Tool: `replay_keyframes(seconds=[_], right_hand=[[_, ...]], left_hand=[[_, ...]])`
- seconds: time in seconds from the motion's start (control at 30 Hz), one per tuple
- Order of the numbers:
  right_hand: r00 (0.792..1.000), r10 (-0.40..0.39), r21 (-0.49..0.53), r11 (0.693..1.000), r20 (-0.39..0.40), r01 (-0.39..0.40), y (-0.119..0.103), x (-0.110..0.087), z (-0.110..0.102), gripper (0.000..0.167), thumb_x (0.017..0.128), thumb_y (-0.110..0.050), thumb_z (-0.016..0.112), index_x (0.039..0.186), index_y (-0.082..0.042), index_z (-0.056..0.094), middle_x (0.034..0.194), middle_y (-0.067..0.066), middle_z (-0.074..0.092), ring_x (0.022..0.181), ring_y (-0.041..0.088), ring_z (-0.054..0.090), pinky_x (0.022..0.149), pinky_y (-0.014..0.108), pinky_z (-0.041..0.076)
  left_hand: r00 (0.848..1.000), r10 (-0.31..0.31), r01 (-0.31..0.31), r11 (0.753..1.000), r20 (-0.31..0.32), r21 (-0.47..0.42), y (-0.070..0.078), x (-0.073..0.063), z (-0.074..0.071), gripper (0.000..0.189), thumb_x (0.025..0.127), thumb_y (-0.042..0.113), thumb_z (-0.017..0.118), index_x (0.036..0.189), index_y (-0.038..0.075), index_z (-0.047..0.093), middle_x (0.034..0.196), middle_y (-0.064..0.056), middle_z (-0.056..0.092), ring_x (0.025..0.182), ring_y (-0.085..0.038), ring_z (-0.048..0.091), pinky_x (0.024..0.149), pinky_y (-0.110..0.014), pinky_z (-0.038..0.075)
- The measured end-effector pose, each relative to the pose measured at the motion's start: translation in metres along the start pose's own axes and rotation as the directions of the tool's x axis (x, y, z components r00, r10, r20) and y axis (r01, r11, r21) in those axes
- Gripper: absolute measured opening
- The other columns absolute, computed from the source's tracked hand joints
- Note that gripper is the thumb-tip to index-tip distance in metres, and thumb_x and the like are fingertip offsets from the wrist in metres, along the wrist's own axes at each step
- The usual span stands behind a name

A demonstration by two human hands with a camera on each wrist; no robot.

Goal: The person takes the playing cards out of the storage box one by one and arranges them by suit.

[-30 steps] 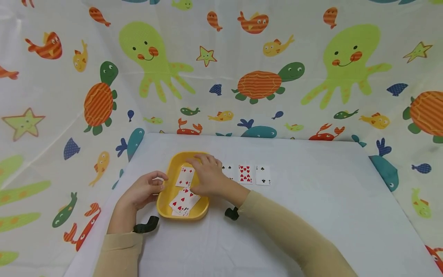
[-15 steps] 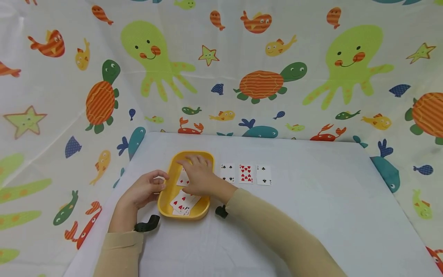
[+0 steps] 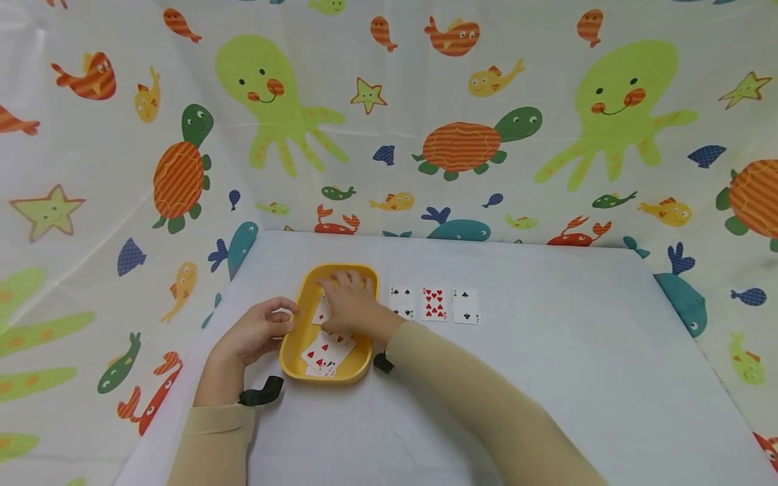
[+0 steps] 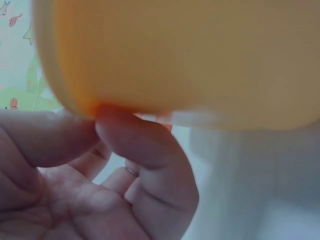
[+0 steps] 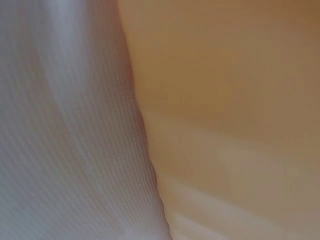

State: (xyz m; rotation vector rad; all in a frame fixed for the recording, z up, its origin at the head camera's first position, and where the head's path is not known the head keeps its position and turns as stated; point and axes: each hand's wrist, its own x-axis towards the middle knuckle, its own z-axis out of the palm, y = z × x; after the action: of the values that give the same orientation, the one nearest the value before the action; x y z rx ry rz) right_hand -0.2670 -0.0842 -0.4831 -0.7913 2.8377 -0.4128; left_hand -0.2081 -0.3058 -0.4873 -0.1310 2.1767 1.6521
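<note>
Left hand [image 3: 258, 331] pinched the rim of the yellow tray [image 3: 322, 381] at its left side; the left wrist view showed thumb and a finger meeting at the plastic edge. Right hand [image 3: 349, 304] was over the upper part of the tray, fingers spread and bent downward, thumb well apart from them, with no card seen between them (fingertip contact with anything below could not be told). Tray lay flat on the white table [image 3: 565, 337]. Inside it, a diamond card [image 3: 321, 312] lay face up, partly covered from view by the right hand; nearer the person, a small pile of cards [image 3: 328, 351] overlapped at angles, a heart card on top. Just beside the tray, to its right, three cards lay face up in a row, apart from one another: a black-suit card [image 3: 401, 301], a card with many hearts [image 3: 434, 304] and a two of clubs [image 3: 466, 307]. Right wrist view gave only blurred yellow plastic beside white cloth. Behind the table hung a curtain [image 3: 389, 128] printed with sea animals.
</note>
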Motion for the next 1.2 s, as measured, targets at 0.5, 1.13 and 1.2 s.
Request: replay_keyframes(seconds=[0.5, 1.13, 1.2], right_hand=[[0.997, 0.037, -0.012, 0.999, 0.074, -0.036, 0.002, 0.016, 0.012, 0.089, 0.085, -0.054, 0.087, 0.160, -0.027, 0.047, 0.153, 0.005, 0.052, 0.139, 0.031, 0.040, 0.122, 0.061, 0.033], [0.997, 0.046, -0.026, 0.999, 0.058, -0.044, -0.004, 0.011, 0.009, 0.085, 0.087, -0.045, 0.088, 0.160, -0.030, 0.047, 0.152, 0.004, 0.053, 0.136, 0.030, 0.042, 0.120, 0.058, 0.036], [0.997, 0.047, -0.023, 0.999, 0.059, -0.046, -0.004, 0.010, 0.008, 0.085, 0.087, -0.043, 0.089, 0.160, -0.030, 0.047, 0.152, 0.004, 0.053, 0.136, 0.029, 0.042, 0.120, 0.058, 0.036]], left_hand=[[1.000, -0.010, 0.010, 1.000, -0.019, 0.001, 0.000, 0.000, 0.002, 0.035, 0.105, 0.013, 0.067, 0.137, 0.004, 0.056, 0.097, -0.007, 0.064, 0.092, -0.023, 0.065, 0.080, -0.026, 0.062], [1.000, -0.012, 0.012, 1.000, -0.015, -0.009, 0.002, 0.000, 0.002, 0.034, 0.106, 0.010, 0.064, 0.137, 0.002, 0.055, 0.098, -0.009, 0.064, 0.091, -0.023, 0.065, 0.078, -0.027, 0.062], [1.000, -0.013, 0.013, 1.000, -0.014, -0.009, 0.002, 0.000, 0.002, 0.034, 0.106, 0.010, 0.064, 0.137, 0.003, 0.055, 0.099, -0.009, 0.063, 0.091, -0.024, 0.065, 0.078, -0.027, 0.063]])
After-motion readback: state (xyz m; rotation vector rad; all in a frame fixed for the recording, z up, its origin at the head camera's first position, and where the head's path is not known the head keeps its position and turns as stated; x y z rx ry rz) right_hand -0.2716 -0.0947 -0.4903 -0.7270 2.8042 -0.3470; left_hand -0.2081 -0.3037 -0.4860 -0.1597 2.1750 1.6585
